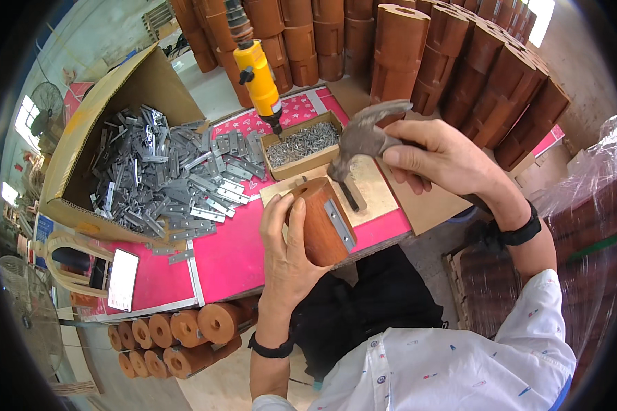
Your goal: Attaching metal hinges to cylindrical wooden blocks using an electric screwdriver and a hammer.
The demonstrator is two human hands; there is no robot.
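My left hand is wrapped round a short reddish-brown wooden cylinder, held tilted at the table's near edge. A slim grey metal strip with holes lies along the cylinder's right side. In my right hand is a claw hammer, gripped close to its head; the handle runs back under my wrist. The hammer head is just above a pale wooden board, apart from the cylinder. On that board lies a dark bar, partly behind the cylinder. Beyond stands a small open box of small metal fasteners.
A yellow power driver hangs over the small box. At left, a large cardboard box spills metal strips onto the pink tabletop. A phone leans by it. Brown wooden columns stand behind; more cylinders lie below.
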